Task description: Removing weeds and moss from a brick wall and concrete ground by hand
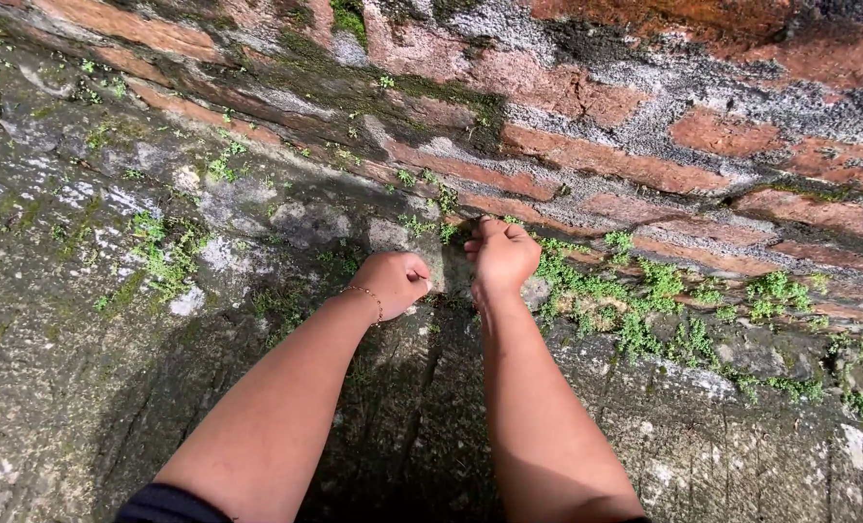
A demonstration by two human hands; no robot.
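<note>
Left hand (395, 280) clenched, grip pressed together, at the brick wall (586, 160) base. Right hand (500, 254) beside it, fingers curled against the wall, apparently pinching weeds (635, 291) growing along the base.

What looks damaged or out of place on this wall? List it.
The brick wall looks worn: mortar is crumbling between chipped bricks, and small green weeds sprout from the joints beside the right hand. The left hand is closed.

Hard sunlight falls from behind me, throwing my dark shadow over the mossy ground (92, 387) below my arms; the brick wall (644, 145) stays bright, sharp, slightly curved at edges.
</note>
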